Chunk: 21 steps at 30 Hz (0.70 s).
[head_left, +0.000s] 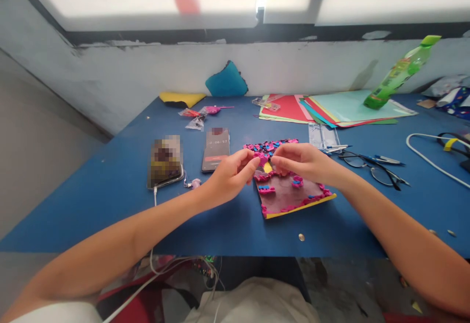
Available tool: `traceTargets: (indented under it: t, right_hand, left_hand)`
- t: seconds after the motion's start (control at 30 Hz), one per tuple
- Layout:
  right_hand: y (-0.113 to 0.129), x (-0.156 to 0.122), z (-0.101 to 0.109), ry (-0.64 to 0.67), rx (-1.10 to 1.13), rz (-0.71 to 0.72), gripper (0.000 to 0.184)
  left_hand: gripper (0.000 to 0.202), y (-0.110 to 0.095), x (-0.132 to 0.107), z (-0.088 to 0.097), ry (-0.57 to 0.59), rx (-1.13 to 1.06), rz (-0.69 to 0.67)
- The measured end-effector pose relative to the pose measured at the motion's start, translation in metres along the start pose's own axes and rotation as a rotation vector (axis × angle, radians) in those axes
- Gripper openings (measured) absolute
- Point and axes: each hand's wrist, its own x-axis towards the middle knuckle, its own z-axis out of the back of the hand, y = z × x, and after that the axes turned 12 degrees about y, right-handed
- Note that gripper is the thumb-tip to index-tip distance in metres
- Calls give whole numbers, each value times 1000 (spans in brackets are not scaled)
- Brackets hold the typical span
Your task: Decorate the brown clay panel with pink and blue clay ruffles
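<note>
A yellow-edged board (290, 196) lies on the blue table (110, 191), covered in dark clay with pink and blue clay bits around its border. My left hand (231, 173) hovers over the board's near-left corner, fingers pinched on a small pink clay piece (262, 157). My right hand (304, 162) rests over the board's upper part, its fingers curled and pinching the same pink piece from the other side. Both hands meet above the board's top left.
Two phones (216, 149) lie left of the board, one on a white cable. Glasses (370, 166) and a clear plastic case (323, 136) sit to the right. Colored paper sheets (330, 110), a tilted green bottle (400, 73) and clay packets (194, 115) lie farther back by the wall.
</note>
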Motion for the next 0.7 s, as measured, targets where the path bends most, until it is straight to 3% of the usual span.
traceTargets:
  t: [0.27,0.4,0.53,0.7]
  right_hand:
    - [-5,6,-18,27,59,155,24]
    - [-2,5,-18,65,29,130,23]
    - [-4,5,-18,-6,-11,109,26]
    - [-4,7,-22,-83,-33,146,12]
  left_hand:
    - [24,-2,0,-1,65,16,17]
    - [23,-1,0,-1,52,79,38]
    - [22,1,1,-1,52,144,41]
    - [22,-2,0,-4,66,153,42]
